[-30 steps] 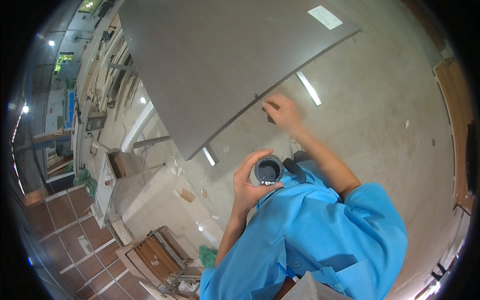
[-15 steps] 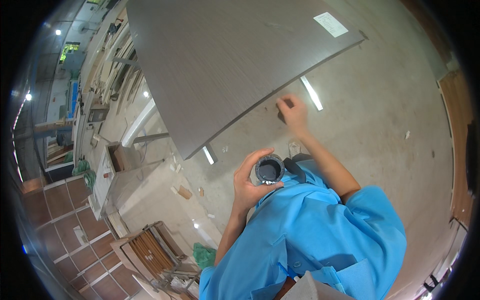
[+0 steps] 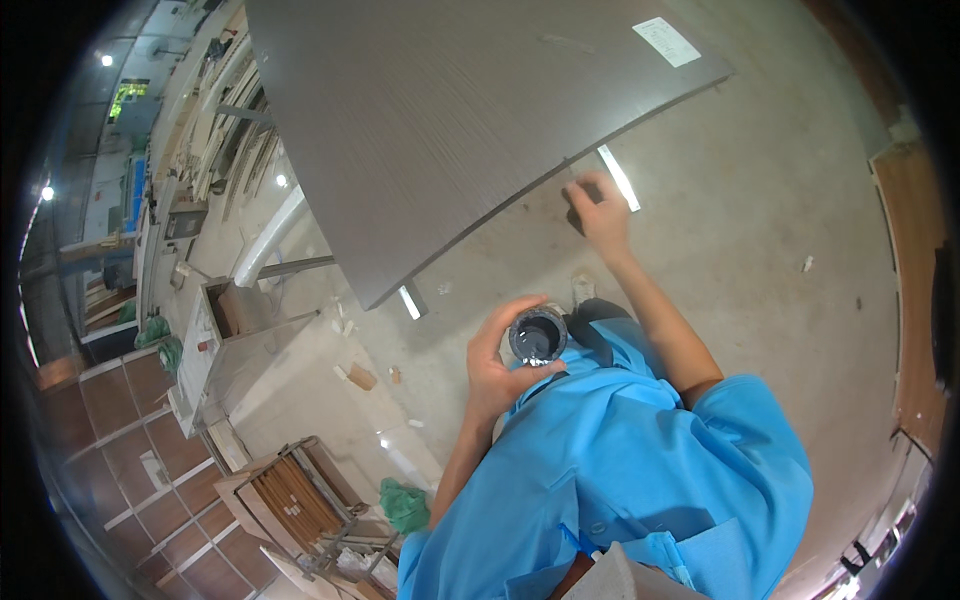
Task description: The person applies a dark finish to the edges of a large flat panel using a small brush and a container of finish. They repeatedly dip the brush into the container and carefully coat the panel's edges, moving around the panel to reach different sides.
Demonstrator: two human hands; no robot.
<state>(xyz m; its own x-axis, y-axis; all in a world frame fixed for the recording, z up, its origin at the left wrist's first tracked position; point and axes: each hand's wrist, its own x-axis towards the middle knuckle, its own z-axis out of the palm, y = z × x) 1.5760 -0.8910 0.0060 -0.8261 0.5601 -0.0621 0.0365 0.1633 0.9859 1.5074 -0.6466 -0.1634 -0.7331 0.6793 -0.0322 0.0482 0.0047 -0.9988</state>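
dark cup point(image 3: 538, 337): in the worker's left hand at waist height, its open mouth facing the camera, dark contents inside and pale flecks along the lower rim.
left hand point(image 3: 490, 365): grips the cup from its left side, fingers curved over the far side of the rim and thumb along the near side.
right hand point(image 3: 605, 215): reaches out to a spot just beside the panel's near edge, thumb and fingers bent toward one another; whether they pinch something small cannot be told.
gray panel point(image 3: 440, 120): a broad sheet with fine grain lines fills the top of the view, one corner pointing toward the worker's left side.
white label point(image 3: 667, 42): lies flat on the panel near its right corner.
bright strips point(image 3: 620, 180): two show past the panel's near edge, one just beside the right hand, the other near the lower corner.
blue shirt point(image 3: 660, 450): worn by the worker, just below the cup.
gray floor point(image 3: 740, 260): scattered with small scraps, a shoe point(image 3: 583, 289) showing beyond the cup.
green bag point(image 3: 404, 506): crumpled beside the left forearm.
brown boards point(image 3: 295, 495): stacked in a frame, lower left.
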